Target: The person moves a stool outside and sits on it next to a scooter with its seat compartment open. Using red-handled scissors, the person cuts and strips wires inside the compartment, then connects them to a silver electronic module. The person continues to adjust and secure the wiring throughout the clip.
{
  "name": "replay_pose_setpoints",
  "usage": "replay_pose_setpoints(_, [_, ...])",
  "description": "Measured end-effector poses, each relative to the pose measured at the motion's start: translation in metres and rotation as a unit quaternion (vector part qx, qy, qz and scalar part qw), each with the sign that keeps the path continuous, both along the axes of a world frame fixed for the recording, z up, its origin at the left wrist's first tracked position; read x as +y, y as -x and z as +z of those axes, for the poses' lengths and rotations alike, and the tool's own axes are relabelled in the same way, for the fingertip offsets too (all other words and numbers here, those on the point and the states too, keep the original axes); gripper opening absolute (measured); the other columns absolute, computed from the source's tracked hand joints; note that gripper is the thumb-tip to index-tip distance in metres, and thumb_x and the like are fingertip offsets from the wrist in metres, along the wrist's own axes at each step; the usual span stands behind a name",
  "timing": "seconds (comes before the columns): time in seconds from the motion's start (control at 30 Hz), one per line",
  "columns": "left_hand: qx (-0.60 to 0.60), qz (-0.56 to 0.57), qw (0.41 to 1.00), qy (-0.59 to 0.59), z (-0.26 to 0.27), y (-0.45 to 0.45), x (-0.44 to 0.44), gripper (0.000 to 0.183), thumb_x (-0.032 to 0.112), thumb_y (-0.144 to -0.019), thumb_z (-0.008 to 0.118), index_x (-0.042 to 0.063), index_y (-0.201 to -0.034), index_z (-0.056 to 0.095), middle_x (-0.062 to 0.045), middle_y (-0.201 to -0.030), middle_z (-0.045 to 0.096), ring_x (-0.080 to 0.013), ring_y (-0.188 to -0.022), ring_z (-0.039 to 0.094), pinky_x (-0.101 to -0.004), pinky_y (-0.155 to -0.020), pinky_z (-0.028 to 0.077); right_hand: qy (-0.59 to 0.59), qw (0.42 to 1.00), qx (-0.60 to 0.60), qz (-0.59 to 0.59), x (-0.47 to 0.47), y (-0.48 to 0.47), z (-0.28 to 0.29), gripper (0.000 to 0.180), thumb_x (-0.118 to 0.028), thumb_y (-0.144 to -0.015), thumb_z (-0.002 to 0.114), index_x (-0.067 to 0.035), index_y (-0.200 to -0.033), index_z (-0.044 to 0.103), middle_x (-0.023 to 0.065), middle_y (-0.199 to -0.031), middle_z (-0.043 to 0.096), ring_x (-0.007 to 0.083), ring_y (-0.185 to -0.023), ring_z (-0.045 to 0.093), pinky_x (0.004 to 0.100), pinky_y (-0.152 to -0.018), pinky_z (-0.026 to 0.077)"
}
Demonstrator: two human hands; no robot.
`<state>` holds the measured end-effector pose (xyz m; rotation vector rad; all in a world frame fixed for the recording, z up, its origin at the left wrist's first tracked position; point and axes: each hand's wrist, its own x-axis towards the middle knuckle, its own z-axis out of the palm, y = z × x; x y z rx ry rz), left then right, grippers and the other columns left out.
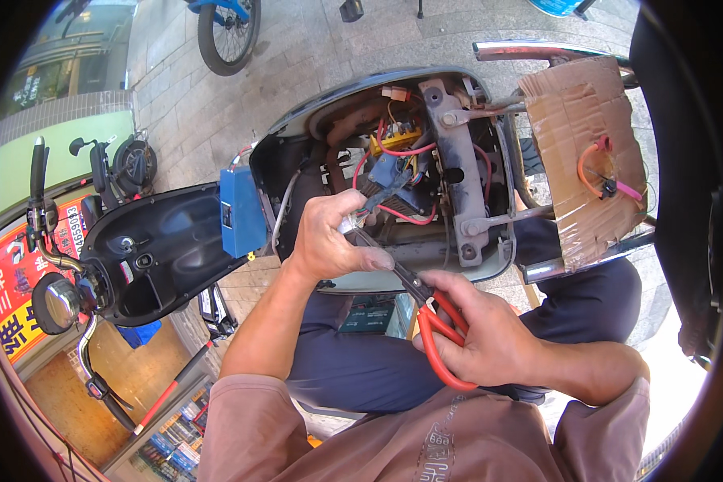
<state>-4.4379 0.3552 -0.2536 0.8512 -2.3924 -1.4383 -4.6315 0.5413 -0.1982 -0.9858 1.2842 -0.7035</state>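
Note:
My left hand (331,235) pinches a pale wire connector (348,223) at the end of a dark taped cable (388,191). Its thumb lies along the blades of a pair of red-handled scissors (446,322). Those handles are in my right hand (488,331), and the blade tips reach the connector, partly covered by my left fingers. Beyond both hands is the open body of an electric scooter (500,265). Inside it sit a finned metal controller box (391,172), a yellow terminal part (397,142) and a red cable (406,218).
A metal crossbar (458,175) spans the opening. On the rear rack, a cardboard sheet (569,120) carries an orange-handled tool (590,172) and a pink-handled tool (628,191). A blue box (241,212) stands on the scooter's left side, near the handlebar (84,349).

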Motion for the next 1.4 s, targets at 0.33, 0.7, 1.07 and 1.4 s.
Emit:
replay_pose_setpoints(0.33, [0.022,-0.014,0.997,0.070,-0.002,0.005,0.005,0.079,0.069,-0.052,0.079,-0.002,-0.081,0.060,-0.012,-0.066,0.058,-0.0287,-0.055,0.058,-0.0323,-0.053,0.046,0.046,0.999,-0.011,-0.019,0.003,0.002,-0.003,0.062,-0.017,-0.077,0.071,-0.002,-0.130,0.043,0.0157,-0.083,0.061,0.0293,-0.068,0.061,0.0391,-0.061,0.049])
replay_pose_setpoints(0.7, [0.004,0.016,0.996,0.092,-0.007,0.001,0.013,0.077,0.068,-0.053,0.079,-0.001,-0.084,0.062,-0.010,-0.066,0.058,-0.0275,-0.056,0.058,-0.0322,-0.053,0.045,0.038,0.999,-0.010,-0.018,0.004,0.002,-0.007,0.065,-0.010,-0.074,0.072,0.001,-0.131,0.044,0.0143,-0.087,0.062,0.0259,-0.071,0.063,0.0351,-0.067,0.052])
replay_pose_setpoints(1.07, [0.022,-0.008,0.995,0.095,-0.015,0.001,0.011,0.077,0.069,-0.054,0.078,0.000,-0.084,0.062,-0.009,-0.065,0.057,-0.0266,-0.054,0.057,-0.0312,-0.052,0.045,0.038,0.999,0.001,0.012,0.001,0.010,-0.009,0.071,-0.013,-0.070,0.075,0.003,-0.132,0.045,0.0126,-0.083,0.061,0.0252,-0.068,0.062,0.0345,-0.059,0.052])
replay_pose_setpoints(1.4, [0.011,-0.013,0.993,0.118,-0.014,0.006,0.013,0.077,0.069,-0.056,0.077,-0.001,-0.083,0.061,-0.010,-0.063,0.054,-0.0267,-0.052,0.055,-0.0320,-0.050,0.044,0.040,0.999,0.004,0.001,0.004,0.012,-0.009,0.070,-0.012,-0.070,0.076,0.004,-0.132,0.047,0.0112,-0.081,0.060,0.0219,-0.063,0.061,0.0322,-0.055,0.051])
